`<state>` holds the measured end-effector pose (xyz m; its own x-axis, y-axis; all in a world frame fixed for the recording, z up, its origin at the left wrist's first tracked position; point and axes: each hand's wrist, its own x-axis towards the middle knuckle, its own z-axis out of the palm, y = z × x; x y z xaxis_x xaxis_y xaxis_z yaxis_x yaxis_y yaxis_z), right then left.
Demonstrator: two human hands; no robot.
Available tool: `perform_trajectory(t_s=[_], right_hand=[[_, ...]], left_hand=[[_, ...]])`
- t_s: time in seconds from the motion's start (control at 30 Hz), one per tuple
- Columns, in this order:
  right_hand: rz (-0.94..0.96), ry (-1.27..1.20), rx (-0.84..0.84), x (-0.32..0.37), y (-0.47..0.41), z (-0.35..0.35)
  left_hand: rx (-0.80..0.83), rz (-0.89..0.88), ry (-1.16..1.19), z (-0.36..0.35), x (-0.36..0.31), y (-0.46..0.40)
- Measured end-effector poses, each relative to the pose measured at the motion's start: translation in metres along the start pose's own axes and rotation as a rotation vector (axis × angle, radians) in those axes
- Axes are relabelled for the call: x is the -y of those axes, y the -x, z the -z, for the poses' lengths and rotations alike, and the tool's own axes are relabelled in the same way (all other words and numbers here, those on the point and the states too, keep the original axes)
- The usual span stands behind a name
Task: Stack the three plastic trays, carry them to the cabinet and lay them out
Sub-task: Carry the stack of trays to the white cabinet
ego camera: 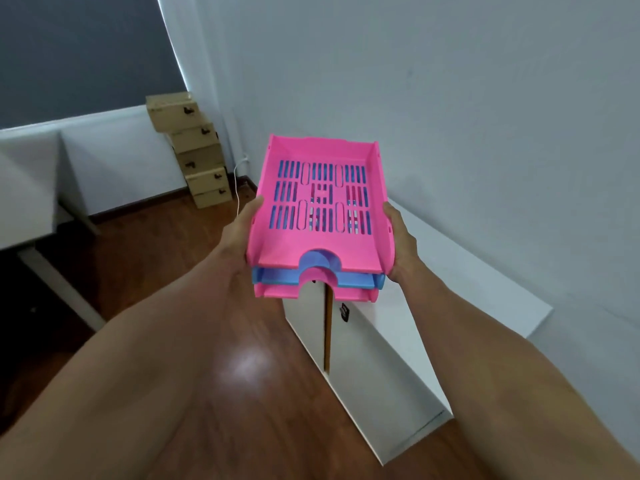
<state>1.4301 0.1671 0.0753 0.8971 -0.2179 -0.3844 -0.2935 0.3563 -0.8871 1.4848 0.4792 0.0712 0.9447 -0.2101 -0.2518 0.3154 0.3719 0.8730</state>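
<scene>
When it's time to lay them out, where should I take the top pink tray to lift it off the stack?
Probably by the top pink tray's two long side walls, one grip from each side, above the blue tray. The walls stand tall and straight; the front edge is low, with a cut-out notch.

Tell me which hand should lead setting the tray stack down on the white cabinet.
Right, probably. The right hand grips the stack's right side, nearest the white cabinet top and the wall. The left hand holds the side over open floor, so it would follow. Both grip the tray stack.
</scene>
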Motion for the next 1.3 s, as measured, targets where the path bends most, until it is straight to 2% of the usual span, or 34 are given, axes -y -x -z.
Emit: perform_trajectory(t_s=[0.17, 0.23, 0.43, 0.57, 0.67, 0.77, 0.8, 0.97, 1.07, 1.3], right_hand=[[0.005, 0.009, -0.022, 0.012, -0.035, -0.009], [0.014, 0.008, -0.042, 0.013, -0.048, -0.012], [0.028, -0.042, -0.101, 0.015, -0.085, -0.027], [0.063, -0.129, -0.182, 0.014, -0.12, -0.042], [0.08, -0.19, -0.294, 0.016, -0.15, -0.058], [0.092, -0.26, -0.408, 0.014, -0.175, -0.081], [0.1, -0.294, -0.446, 0.014, -0.183, -0.089], [0.105, -0.357, -0.566, 0.002, -0.215, -0.132], [0.133, -0.364, -0.637, -0.004, -0.221, -0.158], [0.129, -0.391, -0.789, -0.016, -0.234, -0.19]], left_hand=[[-0.098, 0.019, -0.076, 0.004, -0.009, -0.042], [-0.088, 0.029, -0.079, 0.005, -0.011, -0.058], [0.067, 0.085, -0.068, 0.007, -0.02, -0.113], [0.186, 0.134, -0.057, 0.013, -0.032, -0.185], [0.284, 0.198, -0.14, 0.017, -0.047, -0.249], [0.128, 0.212, -0.26, 0.02, -0.063, -0.304], [0.145, 0.219, -0.288, 0.021, -0.068, -0.32], [0.32, 0.35, -0.332, 0.037, -0.087, -0.395], [0.496, 0.427, -0.365, 0.052, -0.086, -0.441], [0.652, 0.47, -0.408, 0.057, -0.087, -0.48]])
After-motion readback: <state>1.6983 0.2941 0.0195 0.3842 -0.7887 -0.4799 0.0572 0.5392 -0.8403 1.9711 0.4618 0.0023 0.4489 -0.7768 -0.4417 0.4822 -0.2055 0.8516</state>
